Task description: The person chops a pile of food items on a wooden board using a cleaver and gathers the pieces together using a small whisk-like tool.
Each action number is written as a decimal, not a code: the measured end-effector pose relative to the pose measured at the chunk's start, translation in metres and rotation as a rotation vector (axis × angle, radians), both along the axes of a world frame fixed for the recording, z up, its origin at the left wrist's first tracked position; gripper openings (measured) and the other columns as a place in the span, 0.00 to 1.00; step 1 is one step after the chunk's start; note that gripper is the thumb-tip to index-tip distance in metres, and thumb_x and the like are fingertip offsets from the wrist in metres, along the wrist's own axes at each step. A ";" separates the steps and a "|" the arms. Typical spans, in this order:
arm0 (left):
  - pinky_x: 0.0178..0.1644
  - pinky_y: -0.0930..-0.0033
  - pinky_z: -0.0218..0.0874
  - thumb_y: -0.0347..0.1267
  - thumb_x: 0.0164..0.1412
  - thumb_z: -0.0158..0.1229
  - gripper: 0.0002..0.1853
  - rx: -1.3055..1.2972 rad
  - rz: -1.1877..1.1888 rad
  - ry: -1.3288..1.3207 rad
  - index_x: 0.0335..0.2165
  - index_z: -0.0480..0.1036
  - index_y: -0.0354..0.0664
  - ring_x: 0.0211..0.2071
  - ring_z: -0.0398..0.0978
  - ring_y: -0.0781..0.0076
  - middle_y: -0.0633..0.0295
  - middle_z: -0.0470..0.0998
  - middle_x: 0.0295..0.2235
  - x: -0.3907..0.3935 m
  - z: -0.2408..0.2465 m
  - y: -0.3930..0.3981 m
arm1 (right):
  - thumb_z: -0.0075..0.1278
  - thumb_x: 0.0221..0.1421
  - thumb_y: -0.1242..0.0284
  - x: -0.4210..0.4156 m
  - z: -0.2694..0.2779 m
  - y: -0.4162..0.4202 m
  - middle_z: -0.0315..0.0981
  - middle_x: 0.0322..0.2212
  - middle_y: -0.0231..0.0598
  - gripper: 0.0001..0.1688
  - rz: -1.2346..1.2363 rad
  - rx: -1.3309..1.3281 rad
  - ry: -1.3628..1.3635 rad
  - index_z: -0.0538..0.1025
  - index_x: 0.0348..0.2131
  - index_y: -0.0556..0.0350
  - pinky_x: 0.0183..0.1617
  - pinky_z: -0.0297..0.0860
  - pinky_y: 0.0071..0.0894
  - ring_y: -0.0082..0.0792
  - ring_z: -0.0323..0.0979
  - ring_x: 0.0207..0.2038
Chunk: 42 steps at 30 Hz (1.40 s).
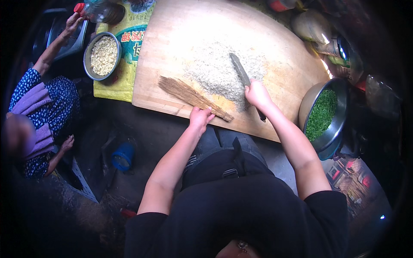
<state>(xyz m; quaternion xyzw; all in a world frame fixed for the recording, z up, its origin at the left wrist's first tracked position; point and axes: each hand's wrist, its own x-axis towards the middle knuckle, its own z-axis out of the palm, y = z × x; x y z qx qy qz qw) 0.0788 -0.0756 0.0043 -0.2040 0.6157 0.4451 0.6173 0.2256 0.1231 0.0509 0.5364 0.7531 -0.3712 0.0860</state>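
Near the front edge of a wooden board [290, 93], my left hand [200, 118] holds a straw hand brush [187, 93] by its narrow end. Its frayed end fans out to the left on the board. My right hand [259, 94] grips the handle of a kitchen knife [239, 68]. The dark blade points up and slightly left over a spread pile of fine whitish shreds [214, 74]. Strong light washes out the far part of the board, and what the shreds are is not certain.
A metal bowl of chopped greens [322, 113] stands right of the board. At left, a bowl of pale crumbly pieces [104, 54] sits on a yellow printed sack [111, 90]. Another person [42, 103] touches a red-capped plastic bottle [103, 13]. Bagged goods [311, 27] line the back right.
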 end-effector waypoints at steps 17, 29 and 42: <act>0.38 0.73 0.74 0.21 0.60 0.55 0.14 -0.041 -0.044 0.063 0.44 0.64 0.37 0.36 0.75 0.70 0.58 0.73 0.38 0.010 0.000 0.016 | 0.46 0.55 0.72 -0.018 -0.009 -0.024 0.73 0.27 0.61 0.09 0.078 0.055 -0.030 0.71 0.31 0.62 0.41 0.69 0.54 0.61 0.73 0.33; 0.33 0.75 0.73 0.21 0.59 0.55 0.12 -0.071 -0.009 0.113 0.41 0.64 0.36 0.34 0.75 0.71 0.58 0.73 0.35 0.013 -0.006 0.007 | 0.43 0.53 0.76 -0.043 0.036 0.137 0.73 0.29 0.51 0.07 0.490 0.307 -0.065 0.73 0.31 0.56 0.37 0.71 0.46 0.46 0.73 0.33; 0.34 0.73 0.74 0.20 0.58 0.55 0.13 -0.089 -0.006 0.111 0.42 0.65 0.36 0.34 0.75 0.70 0.59 0.73 0.35 0.007 -0.004 0.009 | 0.44 0.54 0.74 -0.005 0.024 0.083 0.74 0.28 0.53 0.06 0.567 0.216 -0.101 0.72 0.32 0.54 0.38 0.70 0.49 0.53 0.74 0.34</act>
